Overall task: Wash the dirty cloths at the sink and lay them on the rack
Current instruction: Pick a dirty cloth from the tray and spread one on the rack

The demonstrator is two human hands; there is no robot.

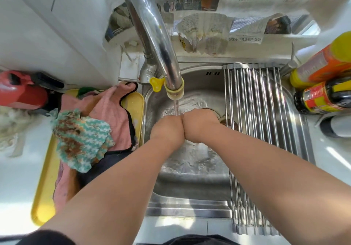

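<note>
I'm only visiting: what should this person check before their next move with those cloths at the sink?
1. Water running: ok, a stream falls from the faucet onto the hands.
2. Hands under the stream: ok, left hand and right hand are pressed side by side.
3. Cloth in the hands: cannot tell, the fingers are hidden underneath.
4. Dirty cloths near: ok, a stained green striped cloth lies on a pink cloth on the yellow tray.
5. Rack in place: ok, it spans the right side of the sink.
</note>
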